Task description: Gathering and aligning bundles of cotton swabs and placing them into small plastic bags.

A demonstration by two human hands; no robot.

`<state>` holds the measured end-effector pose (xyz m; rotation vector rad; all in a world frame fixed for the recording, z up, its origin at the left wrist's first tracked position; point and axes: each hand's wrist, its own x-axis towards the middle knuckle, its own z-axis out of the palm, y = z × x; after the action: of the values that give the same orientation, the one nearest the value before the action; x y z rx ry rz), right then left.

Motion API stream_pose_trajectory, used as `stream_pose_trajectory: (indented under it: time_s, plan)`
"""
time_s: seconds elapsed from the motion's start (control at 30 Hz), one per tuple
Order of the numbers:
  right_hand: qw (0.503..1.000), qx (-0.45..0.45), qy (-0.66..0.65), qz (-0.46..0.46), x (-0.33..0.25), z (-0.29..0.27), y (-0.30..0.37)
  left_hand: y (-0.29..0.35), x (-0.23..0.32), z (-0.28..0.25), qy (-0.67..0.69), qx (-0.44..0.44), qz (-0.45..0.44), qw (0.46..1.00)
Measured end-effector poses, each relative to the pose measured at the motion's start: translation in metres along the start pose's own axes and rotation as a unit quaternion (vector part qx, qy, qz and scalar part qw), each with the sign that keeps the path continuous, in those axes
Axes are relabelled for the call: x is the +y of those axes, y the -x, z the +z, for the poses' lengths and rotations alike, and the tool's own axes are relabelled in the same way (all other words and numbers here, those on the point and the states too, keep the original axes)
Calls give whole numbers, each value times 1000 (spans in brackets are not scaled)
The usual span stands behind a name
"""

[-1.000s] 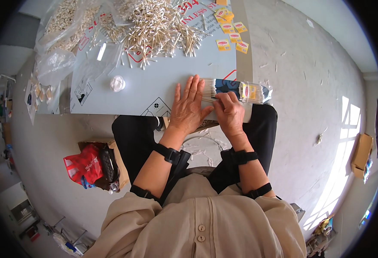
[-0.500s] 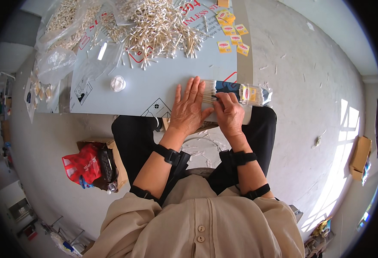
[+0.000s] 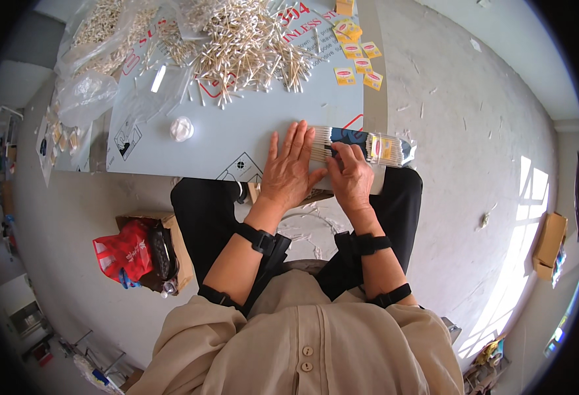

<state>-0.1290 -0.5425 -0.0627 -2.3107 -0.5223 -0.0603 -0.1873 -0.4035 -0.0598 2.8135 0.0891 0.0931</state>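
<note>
1. Since a second ago only the view has tipped a bit, and both hands are in almost the same spot on the table [image 3: 237,138]
2. The left hand [image 3: 288,171] is flat and wide open, palm down, fingers straight, thumb out toward the right hand [image 3: 351,174], with nothing seen in its grip
3. The right hand is curled in, its finger and thumb tips close together, and I cannot tell if they have hold of anything
4. The row of swabs [image 3: 320,143] lies on the table just right of the left hand's fingers, and the right hand's tips are at its near right corner
5. Next to the row, just past the right hand's fingers, is a blue strip [image 3: 350,135]
6. Then come more swabs [image 3: 395,152] with a yellow card [image 3: 376,146], and clear wrap [image 3: 408,153] pokes out past the table's right edge
7. A big pile of swabs [image 3: 243,52] lies farther up the table, well apart from the hands
</note>
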Motion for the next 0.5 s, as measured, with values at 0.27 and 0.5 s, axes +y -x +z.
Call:
stream_pose_trajectory:
  time_s: [0.27,0.5]
  plan:
    - [999,-13,24,30,-4,0,-4,0,-1,1,2,-1,1,1000]
    - [1000,-9,8,14,-4,1,-7,0,-1,1,7,3,2,1000]
